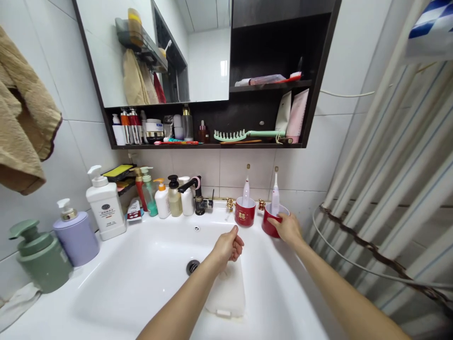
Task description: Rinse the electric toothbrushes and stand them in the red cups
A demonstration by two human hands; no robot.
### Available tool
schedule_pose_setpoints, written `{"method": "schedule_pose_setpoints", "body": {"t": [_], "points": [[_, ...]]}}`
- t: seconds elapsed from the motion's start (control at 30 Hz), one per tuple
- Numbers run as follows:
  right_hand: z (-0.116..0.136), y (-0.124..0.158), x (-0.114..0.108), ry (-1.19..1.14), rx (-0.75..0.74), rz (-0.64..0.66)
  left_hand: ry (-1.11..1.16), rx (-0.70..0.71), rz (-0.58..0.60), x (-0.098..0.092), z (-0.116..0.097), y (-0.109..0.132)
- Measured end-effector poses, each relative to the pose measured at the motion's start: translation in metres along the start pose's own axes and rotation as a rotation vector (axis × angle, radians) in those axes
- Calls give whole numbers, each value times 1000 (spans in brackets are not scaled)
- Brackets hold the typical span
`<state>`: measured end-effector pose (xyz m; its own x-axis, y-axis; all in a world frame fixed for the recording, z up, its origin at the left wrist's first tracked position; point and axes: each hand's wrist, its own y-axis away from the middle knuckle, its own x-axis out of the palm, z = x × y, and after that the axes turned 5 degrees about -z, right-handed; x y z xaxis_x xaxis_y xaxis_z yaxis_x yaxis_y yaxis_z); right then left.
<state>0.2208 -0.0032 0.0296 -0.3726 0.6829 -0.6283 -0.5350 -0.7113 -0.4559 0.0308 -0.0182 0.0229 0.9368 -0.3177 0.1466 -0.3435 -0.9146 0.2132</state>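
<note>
On the sink's right rim, my right hand [288, 227] grips a red cup [269, 223] by its side, thumb over the edge. A white electric toothbrush [275, 194] stands upright in it. My left hand [229, 246] hangs over the basin with its fingers curled in and thumb up; nothing shows in it. Just beyond that hand is a second red cup [245, 212] with gold markings, holding another electric toothbrush [247, 191]. Below my left hand, partly covered by its wrist, lies a flat whitish plastic piece [228, 290] in the basin.
A black faucet [200, 200] rises at the back of the white sink [141, 264]. Several pump bottles [106, 208] line the left rim. Low overhead hangs a dark mirror cabinet [208, 146] with a green hairbrush [247, 135]. White pipes or folded panels [385, 189] stand at right.
</note>
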Motion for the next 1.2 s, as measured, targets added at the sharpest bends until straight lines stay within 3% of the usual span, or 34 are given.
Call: {"method": "schedule_pose_setpoints", "body": {"t": [0.13, 0.33, 0.5, 0.63, 0.77, 1.03, 1.2], "points": [[-4, 29, -13, 57, -80, 59, -101, 134, -79, -3, 3, 0], [19, 95, -16, -5, -289, 250, -202, 450, -266, 2, 7, -5], [36, 128, 10, -98, -290, 363, -185, 416, -282, -5, 20, -15], [38, 137, 25, -132, -281, 413, -224, 473, -245, -18, 34, -26], [38, 137, 36, -118, -290, 393, -186, 500, -322, -29, 39, -32], [45, 133, 57, -53, -250, 366, 169, 666, -505, -49, -5, -7], [42, 130, 52, -116, -203, 386, 239, 663, -502, -51, -19, 7]]}}
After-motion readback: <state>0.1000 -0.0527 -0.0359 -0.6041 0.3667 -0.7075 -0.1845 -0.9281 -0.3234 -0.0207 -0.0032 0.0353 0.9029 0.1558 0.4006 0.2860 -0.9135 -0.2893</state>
